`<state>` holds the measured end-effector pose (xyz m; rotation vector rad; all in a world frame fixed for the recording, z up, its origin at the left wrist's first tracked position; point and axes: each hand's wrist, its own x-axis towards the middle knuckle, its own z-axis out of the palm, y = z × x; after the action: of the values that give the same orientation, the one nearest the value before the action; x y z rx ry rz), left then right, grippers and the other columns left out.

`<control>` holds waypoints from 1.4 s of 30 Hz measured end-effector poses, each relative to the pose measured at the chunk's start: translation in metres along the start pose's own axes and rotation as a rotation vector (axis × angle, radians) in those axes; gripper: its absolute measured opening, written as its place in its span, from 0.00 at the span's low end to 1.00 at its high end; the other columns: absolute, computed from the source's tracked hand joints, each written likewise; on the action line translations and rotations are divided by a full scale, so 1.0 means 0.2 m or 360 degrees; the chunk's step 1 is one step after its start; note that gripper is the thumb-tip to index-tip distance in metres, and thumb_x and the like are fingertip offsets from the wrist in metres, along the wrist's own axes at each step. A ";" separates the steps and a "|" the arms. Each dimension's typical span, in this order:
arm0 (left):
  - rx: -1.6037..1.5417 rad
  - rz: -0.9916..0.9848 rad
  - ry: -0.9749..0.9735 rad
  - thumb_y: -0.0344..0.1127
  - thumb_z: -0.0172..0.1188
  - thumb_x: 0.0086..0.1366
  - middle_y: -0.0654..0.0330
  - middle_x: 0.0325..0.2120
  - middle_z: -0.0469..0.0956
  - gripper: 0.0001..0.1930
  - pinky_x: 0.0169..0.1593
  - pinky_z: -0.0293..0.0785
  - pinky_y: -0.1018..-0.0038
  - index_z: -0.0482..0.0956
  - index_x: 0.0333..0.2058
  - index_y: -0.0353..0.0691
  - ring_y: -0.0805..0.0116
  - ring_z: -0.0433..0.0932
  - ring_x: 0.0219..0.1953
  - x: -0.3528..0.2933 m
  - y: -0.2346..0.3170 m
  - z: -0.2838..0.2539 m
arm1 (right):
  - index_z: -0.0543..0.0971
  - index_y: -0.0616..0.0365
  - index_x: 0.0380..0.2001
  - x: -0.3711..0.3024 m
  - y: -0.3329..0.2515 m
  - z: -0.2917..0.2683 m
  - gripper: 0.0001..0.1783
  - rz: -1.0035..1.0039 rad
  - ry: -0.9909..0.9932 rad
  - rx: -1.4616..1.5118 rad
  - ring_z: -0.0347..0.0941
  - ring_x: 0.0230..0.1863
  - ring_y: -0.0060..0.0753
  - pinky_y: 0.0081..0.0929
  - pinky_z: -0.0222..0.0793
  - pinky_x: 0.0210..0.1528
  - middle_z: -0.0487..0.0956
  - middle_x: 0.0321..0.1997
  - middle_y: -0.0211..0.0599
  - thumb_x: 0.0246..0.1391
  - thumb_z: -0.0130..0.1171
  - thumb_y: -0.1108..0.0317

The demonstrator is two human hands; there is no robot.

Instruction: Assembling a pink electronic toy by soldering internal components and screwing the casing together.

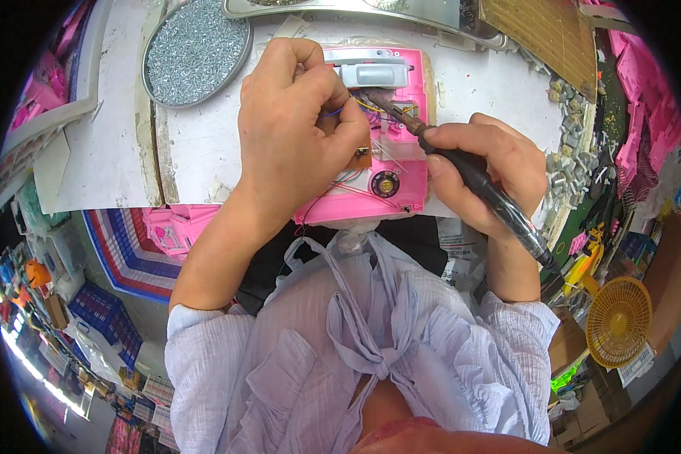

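A pink plastic housing point(321, 208) lies on the white bench in front of me, its wired inside facing up. In it sit a light grey plastic part point(374, 74), a round speaker point(384, 184) and a small brown circuit board point(362, 159). My right hand point(499, 155) grips a soldering iron point(503, 208) by its black handle; the tip points at the thin wires below the grey part. Over the housing's left side, my left hand point(299, 121) has thumb and fingers pinched together close to a blue wire. What they pinch is hidden.
A round tray point(148, 83) of small metal screws point(197, 53) stands at the far left, with a metal tray point(333, 7) behind the housing. Cardboard point(541, 34) and loose metal pieces point(564, 163) lie to the right, beside pink parts point(635, 98) and a yellow fan point(619, 321).
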<state>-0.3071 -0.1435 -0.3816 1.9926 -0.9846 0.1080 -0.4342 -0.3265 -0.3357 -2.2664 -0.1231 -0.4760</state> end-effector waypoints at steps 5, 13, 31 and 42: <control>-0.0086 -0.0064 0.0007 0.27 0.67 0.43 0.58 0.32 0.71 0.08 0.30 0.67 0.65 0.75 0.21 0.37 0.62 0.74 0.27 0.00 0.01 0.00 | 0.83 0.58 0.36 0.00 0.01 0.01 0.15 -0.0015 0.0047 0.0027 0.77 0.21 0.32 0.26 0.71 0.24 0.81 0.24 0.35 0.41 0.71 0.78; 0.0010 -0.0090 -0.0082 0.21 0.65 0.49 0.58 0.35 0.70 0.05 0.29 0.73 0.77 0.76 0.24 0.33 0.72 0.73 0.29 -0.01 0.02 0.00 | 0.83 0.59 0.38 -0.02 0.00 0.00 0.14 0.0062 0.0072 0.0050 0.79 0.24 0.33 0.26 0.73 0.27 0.84 0.27 0.39 0.45 0.72 0.76; 0.0051 -0.0009 0.0046 0.25 0.66 0.44 0.58 0.32 0.71 0.07 0.32 0.69 0.68 0.75 0.21 0.36 0.63 0.74 0.30 -0.01 0.00 0.03 | 0.82 0.60 0.38 -0.05 -0.03 -0.01 0.14 0.0130 0.0144 0.0063 0.83 0.27 0.33 0.25 0.76 0.30 0.86 0.31 0.40 0.47 0.72 0.73; 0.0104 -0.0001 0.0011 0.22 0.65 0.48 0.58 0.34 0.71 0.05 0.30 0.73 0.75 0.76 0.22 0.34 0.69 0.73 0.30 -0.01 0.02 0.02 | 0.82 0.63 0.39 -0.15 -0.05 -0.11 0.15 0.0130 0.0289 0.0099 0.80 0.25 0.29 0.20 0.72 0.27 0.85 0.29 0.40 0.46 0.72 0.74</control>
<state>-0.3123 -0.1463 -0.3808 2.0505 -0.9875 0.1484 -0.4715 -0.3341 -0.3271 -2.1471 0.0460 -0.6226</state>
